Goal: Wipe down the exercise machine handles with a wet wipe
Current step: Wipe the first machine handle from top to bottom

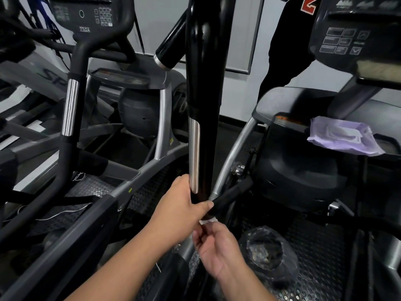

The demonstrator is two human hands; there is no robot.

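Note:
A tall black machine handle [206, 83] with a silver strip rises through the middle of the view. My left hand [184, 209] is wrapped around its lower end, thumb across the front. Just below, my right hand [217, 250] pinches a small white wet wipe [207, 221] against the underside of the handle; most of the wipe is hidden by my fingers. A purple wet wipe pack [342, 135] lies on the machine housing at the right.
Another machine's black handle with a silver grip [69, 107] stands at the left, below a console [86, 16]. A second console [351, 33] is at the upper right. A person in black [288, 44] stands behind. A bin lined with a black bag [267, 250] sits on the floor.

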